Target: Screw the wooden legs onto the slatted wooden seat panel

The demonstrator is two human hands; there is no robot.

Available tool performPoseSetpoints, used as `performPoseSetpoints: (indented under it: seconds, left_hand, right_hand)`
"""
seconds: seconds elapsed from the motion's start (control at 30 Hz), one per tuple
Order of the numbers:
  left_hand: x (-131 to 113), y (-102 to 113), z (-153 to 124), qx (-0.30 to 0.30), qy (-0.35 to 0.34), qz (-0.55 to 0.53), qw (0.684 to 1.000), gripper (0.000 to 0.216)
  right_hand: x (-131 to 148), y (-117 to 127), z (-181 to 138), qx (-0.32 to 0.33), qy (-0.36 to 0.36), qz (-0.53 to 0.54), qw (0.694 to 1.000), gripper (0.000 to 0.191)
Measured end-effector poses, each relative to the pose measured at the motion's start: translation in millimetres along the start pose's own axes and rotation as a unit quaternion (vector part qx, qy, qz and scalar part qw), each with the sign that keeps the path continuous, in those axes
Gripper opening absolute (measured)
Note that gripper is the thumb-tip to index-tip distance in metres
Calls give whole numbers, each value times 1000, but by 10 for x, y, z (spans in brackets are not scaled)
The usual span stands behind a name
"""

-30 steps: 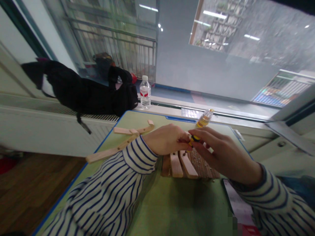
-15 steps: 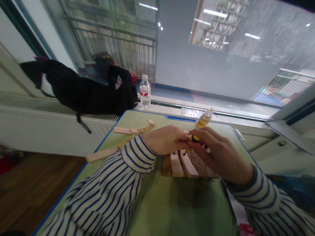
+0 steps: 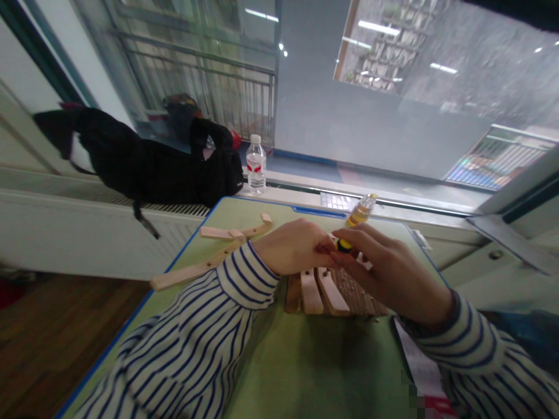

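Note:
Both hands meet over a slatted wooden piece (image 3: 325,294) lying on a green table (image 3: 305,366). My right hand (image 3: 388,273) is closed around a small yellow-and-black tool (image 3: 343,245), apparently a screwdriver handle, held upright on the slats. My left hand (image 3: 294,247) rests on the slats with its fingers pinched together against the tool; what they pinch is hidden. Both sleeves are blue-and-white striped.
A curved wooden frame part (image 3: 213,253) lies on the table to the left. A small bottle of yellow liquid (image 3: 360,212) stands at the far edge. On the sill beyond sit a water bottle (image 3: 255,164) and a black bag (image 3: 148,166). A paper (image 3: 421,361) lies at right.
My hands stay together on the slats. The right hand has shifted slightly around the tool, with the yellow-and-black handle showing a little more between the fingers.

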State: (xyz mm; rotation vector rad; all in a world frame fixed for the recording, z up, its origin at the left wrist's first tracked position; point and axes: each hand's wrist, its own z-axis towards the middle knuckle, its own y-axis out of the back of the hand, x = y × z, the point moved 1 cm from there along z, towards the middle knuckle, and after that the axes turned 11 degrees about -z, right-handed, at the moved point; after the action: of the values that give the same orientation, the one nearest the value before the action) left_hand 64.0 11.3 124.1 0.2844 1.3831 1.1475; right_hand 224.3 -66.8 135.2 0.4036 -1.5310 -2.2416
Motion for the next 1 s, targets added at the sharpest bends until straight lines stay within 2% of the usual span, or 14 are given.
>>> performPoseSetpoints:
  seconds: [0.17, 0.37, 0.67, 1.0]
  left_hand:
    - [18, -7, -36, 0, 19, 23, 1000, 25]
    - [36, -11, -31, 5, 18, 11, 1000, 21]
    - [-28, -18, -3, 11, 5, 28, 1000, 20]
    - [39, -53, 30, 42, -22, -26, 999, 21]
  right_hand:
    - [10, 23, 6, -6, 27, -5, 1000, 34]
    - [17, 26, 10, 11, 36, -7, 999, 28]
    - [-35, -12, -47, -8, 15, -20, 1000, 26]
    - [-62, -28, -85, -15, -12, -10, 1000, 23]
